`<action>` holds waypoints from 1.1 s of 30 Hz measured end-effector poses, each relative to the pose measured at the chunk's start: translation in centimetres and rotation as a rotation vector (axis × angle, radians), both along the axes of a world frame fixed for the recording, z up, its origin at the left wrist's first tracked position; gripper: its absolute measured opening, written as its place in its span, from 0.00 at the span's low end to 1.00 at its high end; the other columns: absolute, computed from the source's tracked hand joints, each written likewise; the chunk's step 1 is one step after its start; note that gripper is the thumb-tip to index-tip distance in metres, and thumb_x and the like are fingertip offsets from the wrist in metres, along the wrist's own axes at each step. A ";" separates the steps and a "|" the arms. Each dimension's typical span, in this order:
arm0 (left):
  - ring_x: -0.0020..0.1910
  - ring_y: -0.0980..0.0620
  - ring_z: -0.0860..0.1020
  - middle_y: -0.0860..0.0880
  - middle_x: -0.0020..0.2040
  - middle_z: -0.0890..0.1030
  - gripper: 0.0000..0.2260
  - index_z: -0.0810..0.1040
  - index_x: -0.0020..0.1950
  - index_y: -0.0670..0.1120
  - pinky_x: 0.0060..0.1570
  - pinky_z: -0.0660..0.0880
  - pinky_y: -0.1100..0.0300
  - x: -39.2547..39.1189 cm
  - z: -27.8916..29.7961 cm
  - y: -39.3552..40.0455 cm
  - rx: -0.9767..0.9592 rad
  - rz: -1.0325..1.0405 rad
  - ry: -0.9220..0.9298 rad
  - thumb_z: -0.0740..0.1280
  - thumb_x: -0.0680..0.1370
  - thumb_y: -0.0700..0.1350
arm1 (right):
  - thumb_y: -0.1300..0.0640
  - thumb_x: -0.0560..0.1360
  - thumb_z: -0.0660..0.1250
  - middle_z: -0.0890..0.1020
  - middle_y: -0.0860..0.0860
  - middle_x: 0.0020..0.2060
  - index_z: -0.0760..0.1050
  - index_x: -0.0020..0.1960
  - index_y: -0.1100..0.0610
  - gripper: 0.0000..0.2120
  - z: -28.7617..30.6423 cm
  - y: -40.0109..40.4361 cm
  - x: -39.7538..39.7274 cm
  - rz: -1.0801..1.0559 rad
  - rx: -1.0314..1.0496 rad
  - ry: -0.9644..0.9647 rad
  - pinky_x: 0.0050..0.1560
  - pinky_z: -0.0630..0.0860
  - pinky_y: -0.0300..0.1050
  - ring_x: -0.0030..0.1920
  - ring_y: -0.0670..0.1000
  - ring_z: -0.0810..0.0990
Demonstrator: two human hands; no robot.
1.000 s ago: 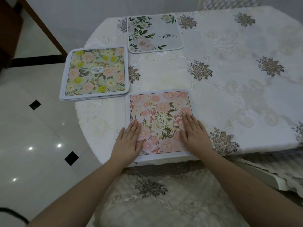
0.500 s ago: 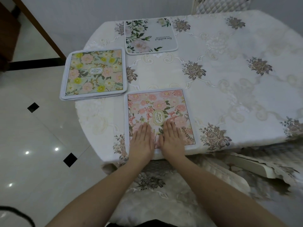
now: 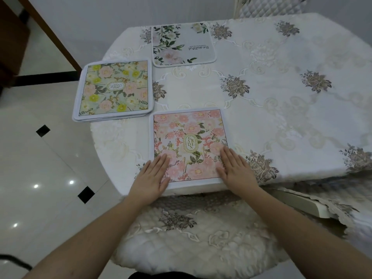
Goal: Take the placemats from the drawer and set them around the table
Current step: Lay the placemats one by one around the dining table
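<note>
With both palms flat and fingers straight, the left hand (image 3: 152, 181) and right hand (image 3: 234, 171) press the pink mat (image 3: 189, 137) square to the counter (image 3: 281, 101) edge, likely to smooth it; a spare stack (image 3: 114, 89) waits upper left.

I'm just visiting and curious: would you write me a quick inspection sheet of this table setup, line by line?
Surface: table under a white embroidered cloth with grey flower motifs.
Job's things: pink floral placemat lies flat at the near edge; yellow floral stack of placemats sits at the left edge, overhanging it; white leafy placemat lies at the far side, printed "Beautiful".
Clutter: nothing seen.
Hands: left hand and right hand rest flat, fingers straight, on the pink mat's near corners.
Cables: a dark cord-like shape at the bottom left; too little shows to tell what it is.
Surroundings: cushioned chair seat below the table edge, glossy tiled floor to the left.
</note>
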State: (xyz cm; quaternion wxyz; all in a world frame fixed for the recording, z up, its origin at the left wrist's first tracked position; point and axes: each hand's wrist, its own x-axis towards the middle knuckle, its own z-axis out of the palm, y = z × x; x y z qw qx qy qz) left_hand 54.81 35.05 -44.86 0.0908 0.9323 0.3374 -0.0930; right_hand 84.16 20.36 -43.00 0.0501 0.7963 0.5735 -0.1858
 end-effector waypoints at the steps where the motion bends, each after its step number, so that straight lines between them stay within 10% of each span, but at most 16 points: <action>1: 0.80 0.54 0.49 0.51 0.81 0.52 0.29 0.50 0.81 0.48 0.77 0.46 0.52 -0.3 0.1 0.0 0.005 0.004 0.012 0.44 0.84 0.60 | 0.35 0.76 0.27 0.31 0.46 0.76 0.30 0.78 0.51 0.35 0.1 -0.2 0.2 -0.004 -0.011 -0.012 0.75 0.35 0.45 0.77 0.46 0.33; 5: 0.78 0.54 0.57 0.51 0.80 0.58 0.28 0.57 0.80 0.47 0.76 0.46 0.51 -1.3 1.5 0.2 -0.002 0.057 0.078 0.45 0.83 0.60 | 0.32 0.71 0.21 0.32 0.46 0.77 0.30 0.78 0.52 0.41 0.4 -0.2 0.5 -0.023 -0.027 0.000 0.75 0.34 0.45 0.77 0.45 0.33; 10: 0.75 0.50 0.66 0.50 0.77 0.65 0.30 0.63 0.78 0.47 0.74 0.49 0.51 -3.1 2.5 0.0 -0.026 0.150 0.104 0.41 0.83 0.60 | 0.37 0.80 0.36 0.40 0.50 0.80 0.38 0.80 0.54 0.34 2.1 0.7 0.6 -0.018 -0.109 -0.011 0.76 0.37 0.48 0.79 0.49 0.41; 18: 0.76 0.49 0.62 0.47 0.77 0.65 0.40 0.59 0.80 0.46 0.75 0.55 0.51 -5.0 5.3 -1.3 -0.097 0.370 -0.020 0.34 0.74 0.65 | 0.43 0.83 0.49 0.66 0.54 0.75 0.56 0.79 0.55 0.28 6.8 4.1 -4.5 -0.118 -0.084 0.095 0.69 0.68 0.54 0.71 0.56 0.69; 33: 0.80 0.48 0.44 0.51 0.82 0.47 0.39 0.51 0.81 0.51 0.76 0.42 0.44 -25.1 10.8 -5.6 0.044 0.504 0.050 0.32 0.73 0.66 | 0.41 0.83 0.49 0.53 0.50 0.80 0.51 0.80 0.51 0.29 13.1 4.5 -27.1 0.100 0.158 0.041 0.78 0.49 0.53 0.80 0.53 0.49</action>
